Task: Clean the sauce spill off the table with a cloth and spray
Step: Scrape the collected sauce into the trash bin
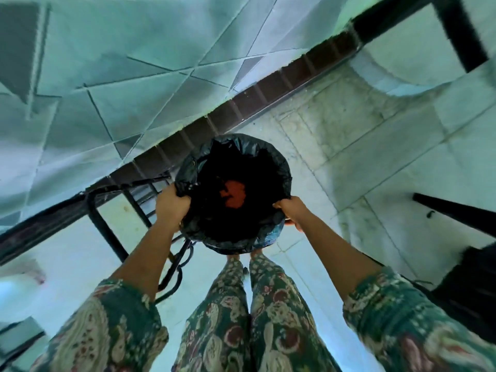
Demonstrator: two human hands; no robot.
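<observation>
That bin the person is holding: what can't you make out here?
Head view only:
- Orange-red thing inside the bin: too small and dark-surrounded to identify.
- Bin's body: hidden under the black bag.
- Left hand and right hand: fingertips hidden by the bag's edge.
- Table, cloth, spray: not identifiable in view.
- Feet: hidden behind the bin.

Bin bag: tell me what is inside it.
Inside the bin bag, held open by both hands, lies a red-orange lump; it is too blurred to identify. The rest of the inside is dark and shows nothing.

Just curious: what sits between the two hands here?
In the head view, the bin's open, black-lined mouth spans left hand to right hand, something orange-red inside.
</observation>
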